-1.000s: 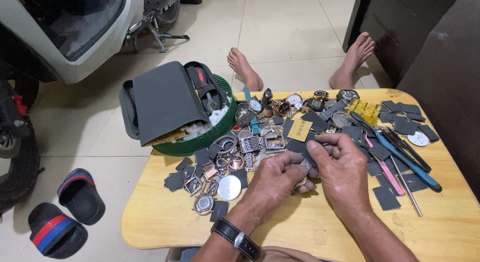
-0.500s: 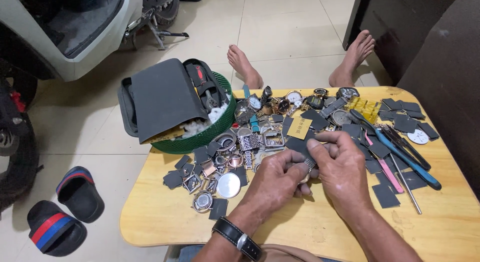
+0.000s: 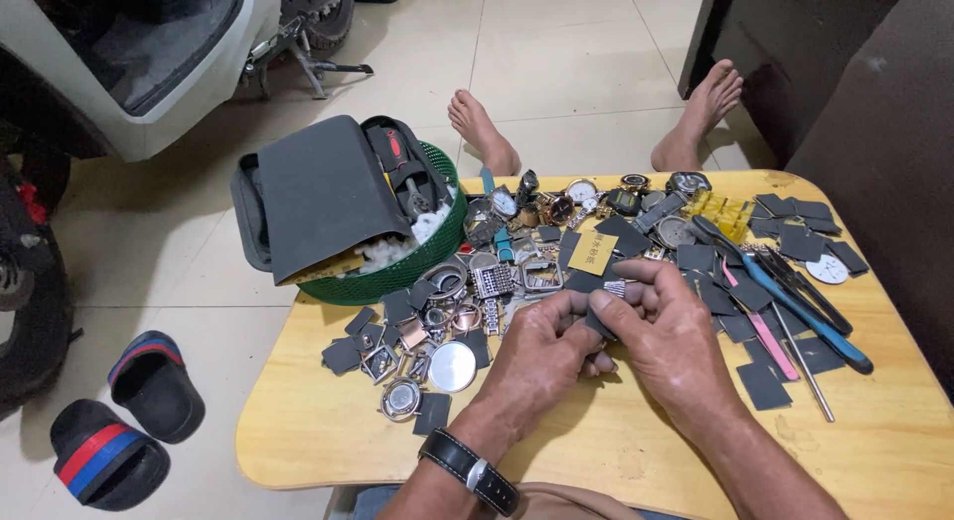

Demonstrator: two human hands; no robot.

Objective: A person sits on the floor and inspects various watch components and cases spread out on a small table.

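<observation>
Both hands meet over the middle of a low wooden table (image 3: 616,450). My left hand (image 3: 542,356), a black watch on its wrist, and my right hand (image 3: 671,331) pinch a small dark pouch (image 3: 599,322) between their fingertips; most of it is hidden by the fingers. Just beyond the hands lies a heap of watch cases and watch parts (image 3: 477,291), with many small dark pouches (image 3: 740,296) spread to the right.
A green basket (image 3: 422,261) holding a grey zip case (image 3: 323,197) sits at the table's far left corner. Blue and pink tools (image 3: 795,306) lie right of the hands. Someone's bare feet (image 3: 482,132) rest beyond the table. Sandals (image 3: 129,421) lie on the floor left.
The hands stay together at the same spot; the fingers have shifted slightly around the small dark pouch. Nothing else on the table has moved.
</observation>
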